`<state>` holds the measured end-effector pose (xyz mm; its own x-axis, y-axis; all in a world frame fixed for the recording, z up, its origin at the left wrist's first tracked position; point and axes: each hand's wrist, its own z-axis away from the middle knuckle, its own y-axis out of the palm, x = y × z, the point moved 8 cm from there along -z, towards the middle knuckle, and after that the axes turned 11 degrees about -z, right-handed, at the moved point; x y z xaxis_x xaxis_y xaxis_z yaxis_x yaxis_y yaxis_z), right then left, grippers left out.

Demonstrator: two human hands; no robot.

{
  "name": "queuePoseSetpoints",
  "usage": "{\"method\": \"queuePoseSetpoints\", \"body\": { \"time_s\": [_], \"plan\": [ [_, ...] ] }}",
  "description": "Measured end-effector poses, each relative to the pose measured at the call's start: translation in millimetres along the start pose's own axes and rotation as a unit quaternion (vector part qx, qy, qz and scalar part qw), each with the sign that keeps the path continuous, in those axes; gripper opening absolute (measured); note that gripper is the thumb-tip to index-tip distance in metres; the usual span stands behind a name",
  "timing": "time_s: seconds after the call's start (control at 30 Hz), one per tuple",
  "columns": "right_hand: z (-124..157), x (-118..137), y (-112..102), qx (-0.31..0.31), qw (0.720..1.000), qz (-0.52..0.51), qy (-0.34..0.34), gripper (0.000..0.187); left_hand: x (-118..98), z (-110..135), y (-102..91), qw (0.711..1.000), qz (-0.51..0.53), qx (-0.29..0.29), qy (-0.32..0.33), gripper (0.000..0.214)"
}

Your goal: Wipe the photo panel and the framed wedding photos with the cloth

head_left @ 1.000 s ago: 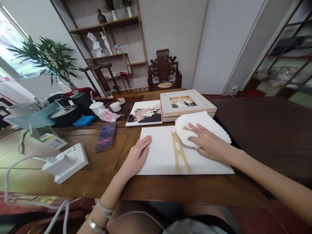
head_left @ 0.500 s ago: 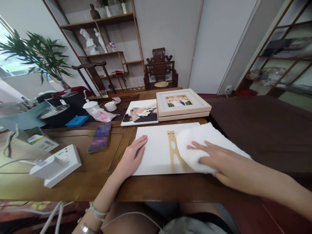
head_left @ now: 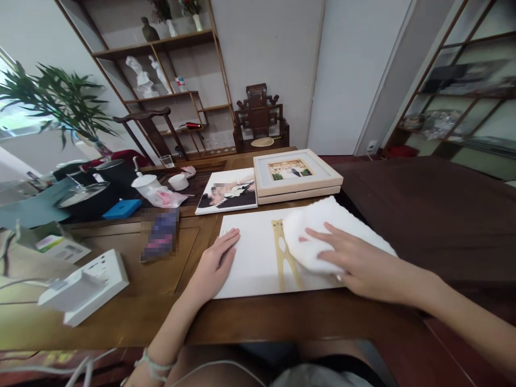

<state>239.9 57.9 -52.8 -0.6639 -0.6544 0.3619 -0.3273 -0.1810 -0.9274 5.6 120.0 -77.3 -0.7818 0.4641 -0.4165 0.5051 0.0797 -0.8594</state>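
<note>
A white picture panel [head_left: 252, 258] lies near the table's front edge, bearing a yellow long-legged cat figure [head_left: 278, 242]. On the panel's left edge my left hand [head_left: 213, 263] rests flat, its fingers stretched out and holding nothing. My right hand [head_left: 350, 258] presses a fluffy white cloth [head_left: 306, 220] against the panel's right part, fingers bent and spread over it. The cloth covers the panel's right side and touches the cat figure's edge. How the thumb meets the cloth is hard to see.
Behind the panel lie a flat photo print [head_left: 229, 196] and stacked pale wooden frames [head_left: 296, 191]. To the left are a white power strip [head_left: 99, 285], an opened small box [head_left: 60, 244], a blue block [head_left: 122, 209], a white teapot [head_left: 145, 184] and a dark pot [head_left: 86, 199].
My right hand and the cloth have shifted slightly left over the panel. My left hand stays at the panel's left edge. The view has tilted a little.
</note>
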Motion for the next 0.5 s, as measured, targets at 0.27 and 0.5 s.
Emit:
{"method": "queuePoseSetpoints", "body": {
  "time_s": [0.27,0.5],
  "plan": [
    [34.3,25.6,-2.3,0.047,0.996,-0.067,0.034,0.042,-0.5,-0.7,0.6,1.0,-0.005,0.005,-0.001,0.039],
    [-38.2,-33.5,-9.2,-0.004,0.993,-0.087,0.075,0.033,-1.2,0.3,-0.9,1.0,0.007,-0.002,-0.002,0.036]
  ]
}}
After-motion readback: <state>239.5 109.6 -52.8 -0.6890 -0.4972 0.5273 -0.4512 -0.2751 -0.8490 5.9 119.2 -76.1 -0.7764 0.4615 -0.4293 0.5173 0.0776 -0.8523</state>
